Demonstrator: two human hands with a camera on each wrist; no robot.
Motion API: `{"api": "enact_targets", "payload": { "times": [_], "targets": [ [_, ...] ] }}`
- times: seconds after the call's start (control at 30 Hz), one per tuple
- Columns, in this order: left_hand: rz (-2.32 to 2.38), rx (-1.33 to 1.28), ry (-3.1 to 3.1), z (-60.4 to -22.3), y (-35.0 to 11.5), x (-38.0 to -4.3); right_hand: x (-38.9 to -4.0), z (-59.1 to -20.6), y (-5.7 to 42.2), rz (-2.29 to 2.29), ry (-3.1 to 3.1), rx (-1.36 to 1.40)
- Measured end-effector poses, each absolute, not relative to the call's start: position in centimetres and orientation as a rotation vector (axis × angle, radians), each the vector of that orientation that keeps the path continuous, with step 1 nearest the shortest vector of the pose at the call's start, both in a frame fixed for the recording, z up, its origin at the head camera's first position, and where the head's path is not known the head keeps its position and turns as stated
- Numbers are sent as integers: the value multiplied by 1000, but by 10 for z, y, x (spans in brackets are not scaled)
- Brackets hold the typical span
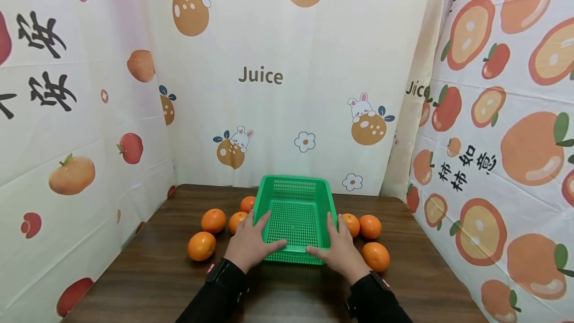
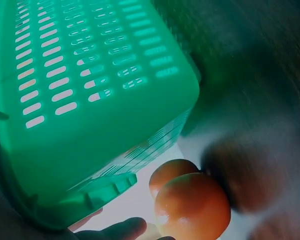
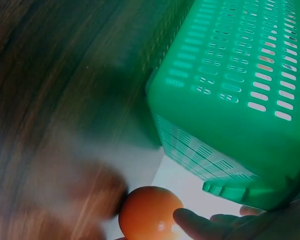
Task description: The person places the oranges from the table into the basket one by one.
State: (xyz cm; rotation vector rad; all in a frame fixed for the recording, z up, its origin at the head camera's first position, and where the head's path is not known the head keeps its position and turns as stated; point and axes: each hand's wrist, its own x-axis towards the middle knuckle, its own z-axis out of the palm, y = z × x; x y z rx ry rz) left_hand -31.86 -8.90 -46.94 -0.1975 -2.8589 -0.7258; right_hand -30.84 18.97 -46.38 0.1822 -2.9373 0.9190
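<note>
On the table (image 1: 417, 283), seven oranges (image 1: 202, 246); one green plastic basket (image 1: 296, 256) is between your left hand (image 1: 251, 244) and right hand (image 1: 343, 252), both outspread, unclenched.

Between my left grip (image 1: 251, 244) and right grip (image 1: 344, 252): basket (image 1: 293, 219), smooth plastic, semi-gloss. Outside each grip: oranges (image 1: 202, 246), smooth, glossy-skinned. Beneath: worktop (image 1: 417, 260), wood-grained, low sheen. Ahead: backdrop (image 1: 314, 98), matt cloth, lightly creased. Behind my grips: sleeves (image 1: 211, 294), matt cloth.
</note>
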Motion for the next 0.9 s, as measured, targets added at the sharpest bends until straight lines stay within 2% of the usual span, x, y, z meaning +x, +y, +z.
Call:
{"api": "enact_targets", "payload": {
  "times": [0.53,0.9],
  "targets": [
    [-842,-198,-2737,-484,-87,-317,-313,-471,190,1046,-2897,211],
    [-1125,-177,-2671,-487,-87,-319,-313,-476,193,1099,-2893,186]
  ]
}}
